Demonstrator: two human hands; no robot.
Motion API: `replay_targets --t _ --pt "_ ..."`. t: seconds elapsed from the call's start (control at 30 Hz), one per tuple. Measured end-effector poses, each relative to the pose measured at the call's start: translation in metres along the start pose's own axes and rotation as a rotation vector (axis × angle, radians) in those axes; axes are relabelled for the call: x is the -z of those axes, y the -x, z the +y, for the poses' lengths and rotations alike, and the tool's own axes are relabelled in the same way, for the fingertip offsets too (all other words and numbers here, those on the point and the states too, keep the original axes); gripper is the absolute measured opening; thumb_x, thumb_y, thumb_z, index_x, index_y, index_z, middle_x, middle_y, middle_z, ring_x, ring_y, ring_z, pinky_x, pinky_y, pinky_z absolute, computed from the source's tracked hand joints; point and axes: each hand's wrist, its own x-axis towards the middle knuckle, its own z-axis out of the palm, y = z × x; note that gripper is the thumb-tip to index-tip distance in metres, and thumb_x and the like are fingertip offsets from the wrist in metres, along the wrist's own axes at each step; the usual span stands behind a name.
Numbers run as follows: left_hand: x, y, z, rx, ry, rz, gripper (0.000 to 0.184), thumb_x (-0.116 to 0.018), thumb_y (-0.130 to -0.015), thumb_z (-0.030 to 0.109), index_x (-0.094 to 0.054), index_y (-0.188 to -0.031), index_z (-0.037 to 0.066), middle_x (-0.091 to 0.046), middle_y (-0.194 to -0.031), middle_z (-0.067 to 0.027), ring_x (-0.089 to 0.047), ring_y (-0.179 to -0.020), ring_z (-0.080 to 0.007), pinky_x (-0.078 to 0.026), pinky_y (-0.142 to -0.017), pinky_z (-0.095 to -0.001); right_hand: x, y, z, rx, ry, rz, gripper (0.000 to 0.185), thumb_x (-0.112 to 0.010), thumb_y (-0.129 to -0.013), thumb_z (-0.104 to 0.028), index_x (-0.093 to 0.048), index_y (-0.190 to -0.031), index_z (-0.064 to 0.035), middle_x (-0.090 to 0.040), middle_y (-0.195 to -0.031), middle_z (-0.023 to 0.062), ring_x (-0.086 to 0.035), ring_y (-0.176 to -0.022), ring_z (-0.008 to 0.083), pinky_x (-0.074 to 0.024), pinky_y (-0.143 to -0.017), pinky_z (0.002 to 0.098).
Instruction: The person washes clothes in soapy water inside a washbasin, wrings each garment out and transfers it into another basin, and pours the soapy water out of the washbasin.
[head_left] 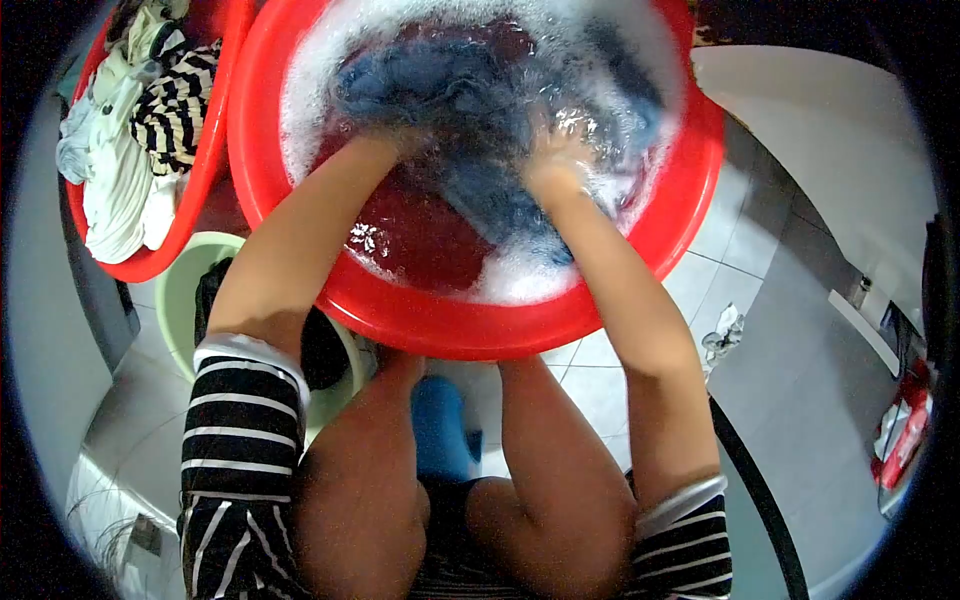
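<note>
A large red basin (480, 330) holds soapy water with white foam round its inner wall. Blue cloth (430, 80) lies partly under the water across the middle, and a part of it runs down between my two hands. My left hand (408, 140) is sunk in the water at the cloth's lower left edge, its fingers hidden. On the other side of the cloth, my right hand (558, 160) is in the water among foam and glints, its fingers blurred by the splashing water. Whether either hand grips the cloth cannot be made out.
At the upper left, a red tub (215, 150) holds white and striped clothes (120, 150). A pale green bucket (175, 300) with dark cloth stands below it. Between my legs is a blue object (440, 430). A white curved surface (820, 130) and crumpled wrapper (722, 335) are at right.
</note>
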Motion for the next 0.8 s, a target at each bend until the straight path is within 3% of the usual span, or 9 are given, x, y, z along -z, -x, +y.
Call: replay_targets --t 0.1,0.13,0.23,0.3,0.47,0.57,0.63,0.7,0.8 --pt "0.004 0.001 -0.009 -0.028 0.004 0.114 0.045 -0.048 -0.086 0.039 -0.052 -0.119 0.008 -0.048 -0.124 -0.0205 -0.049 -0.108 -0.0378 -0.040 -0.091 -0.0474 0.034 -0.023 0.006 0.027 -0.122 -0.273 0.072 -0.042 -0.081 -0.062 -0.039 -0.135 -0.0141 -0.035 -0.139 0.0167 -0.034 -0.127 0.0369 -0.0220 -0.104 0.0542" --pt "0.007 0.007 -0.010 -0.093 -0.066 0.186 0.045 -0.049 -0.086 0.039 -0.053 -0.118 0.008 -0.049 -0.123 -0.0207 -0.050 -0.107 -0.0380 -0.042 -0.089 -0.0474 0.049 -0.022 0.008 -0.051 -0.215 -0.232 0.061 -0.053 -0.080 -0.050 -0.051 -0.123 -0.0080 -0.047 -0.128 0.0189 -0.047 -0.116 0.0356 -0.0340 -0.100 0.0437" --pt "0.008 0.029 -0.008 -0.285 -0.263 0.393 0.044 -0.050 -0.085 0.037 -0.054 -0.116 0.006 -0.051 -0.119 -0.0213 -0.052 -0.104 -0.0384 -0.046 -0.083 -0.0474 0.038 -0.003 0.042 0.164 -0.373 0.196 0.049 -0.064 -0.076 -0.036 -0.055 -0.112 -0.0042 -0.052 -0.120 0.0181 -0.050 -0.107 0.0363 -0.0417 -0.091 0.0385" --pt "0.041 0.085 0.040 0.109 -0.220 0.019 0.037 -0.054 -0.081 0.036 -0.059 -0.103 0.005 -0.058 -0.105 -0.0207 -0.058 -0.095 -0.0316 -0.047 -0.081 -0.0430 0.066 0.045 0.042 0.089 -0.610 0.278 0.045 -0.071 -0.069 -0.029 -0.056 -0.103 -0.0032 -0.055 -0.110 0.0186 -0.053 -0.098 0.0374 -0.0426 -0.087 0.0410" --pt "0.027 0.122 0.065 -0.101 0.001 0.074 0.047 -0.056 -0.082 0.036 -0.049 -0.117 0.005 -0.053 -0.110 -0.0248 -0.056 -0.096 -0.0375 -0.045 -0.083 -0.0439 0.060 0.106 0.043 0.211 -0.338 -0.122 0.086 -0.079 -0.058 -0.034 -0.041 -0.131 -0.0105 -0.037 -0.130 0.0236 -0.031 -0.122 0.0402 -0.0294 -0.100 0.0435" --pt "0.007 0.119 0.069 -0.184 0.039 0.120 0.062 -0.059 -0.081 0.036 -0.035 -0.132 0.009 -0.046 -0.120 -0.0275 -0.051 -0.102 -0.0432 -0.042 -0.090 -0.0461 0.033 0.090 0.030 0.190 -0.238 -0.154 0.071 -0.076 -0.062 -0.023 -0.047 -0.124 -0.0069 -0.046 -0.127 0.0202 -0.041 -0.119 0.0372 -0.0351 -0.096 0.0442" --pt "0.009 0.121 0.077 -0.194 0.044 0.181 0.066 -0.060 -0.080 0.036 -0.032 -0.136 0.012 -0.043 -0.123 -0.0284 -0.048 -0.105 -0.0450 -0.040 -0.093 -0.0467 0.036 0.089 0.013 0.089 -0.530 -0.178 0.066 -0.074 -0.064 -0.020 -0.048 -0.122 -0.0054 -0.052 -0.118 0.0188 -0.049 -0.108 0.0396 -0.0401 -0.090 0.0440" --pt "0.016 0.122 0.079 -0.209 0.157 0.207 0.066 -0.059 -0.077 0.016 -0.031 -0.137 0.015 -0.038 -0.128 -0.0278 -0.041 -0.113 -0.0459 -0.035 -0.098 -0.0474 0.054 0.095 -0.003 0.110 -0.785 -0.224 0.062 -0.072 -0.069 -0.012 -0.045 -0.124 -0.0040 -0.059 -0.106 0.0170 -0.058 -0.094 0.0378 -0.0481 -0.078 0.0397" --pt "0.020 0.128 0.080 -0.275 0.194 0.396 0.069 -0.050 -0.068 -0.003 -0.036 -0.134 0.014 -0.038 -0.129 -0.0238 -0.038 -0.117 -0.0426 -0.032 -0.101 -0.0461 0.061 0.109 0.002 0.195 -1.281 -0.221 0.063 -0.067 -0.073 -0.001 -0.040 -0.129 -0.0059 -0.057 -0.110 0.0133 -0.058 -0.097 0.0233 -0.0481 -0.080 0.0315"
